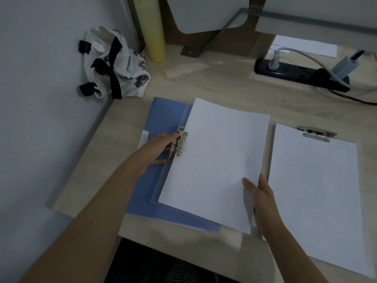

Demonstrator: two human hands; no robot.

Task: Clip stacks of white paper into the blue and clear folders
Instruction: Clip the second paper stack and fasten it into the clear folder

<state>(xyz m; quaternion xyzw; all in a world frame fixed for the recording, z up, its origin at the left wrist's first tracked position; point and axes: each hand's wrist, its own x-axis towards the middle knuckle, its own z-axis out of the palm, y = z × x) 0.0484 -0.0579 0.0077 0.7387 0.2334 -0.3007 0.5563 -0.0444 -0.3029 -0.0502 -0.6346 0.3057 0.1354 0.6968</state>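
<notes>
A blue folder (161,117) lies flat at the desk's middle left. On it rests a clear folder (163,186) with a metal clip (179,144) on its left edge and a stack of white paper (218,160) on top. My left hand (163,144) holds the clip, fingers around its lever. My right hand (259,193) pinches the stack's lower right edge, thumb on top. To the right lies another clear folder (272,148) with white paper (318,197) under its clip (315,134) at the top.
A white drawstring bag (116,64) sits in the back left corner beside a yellow cylinder (154,31). A black power strip (295,73) with plugs and cables lies at the back right. A wall runs along the left. The desk's front edge (183,246) is near me.
</notes>
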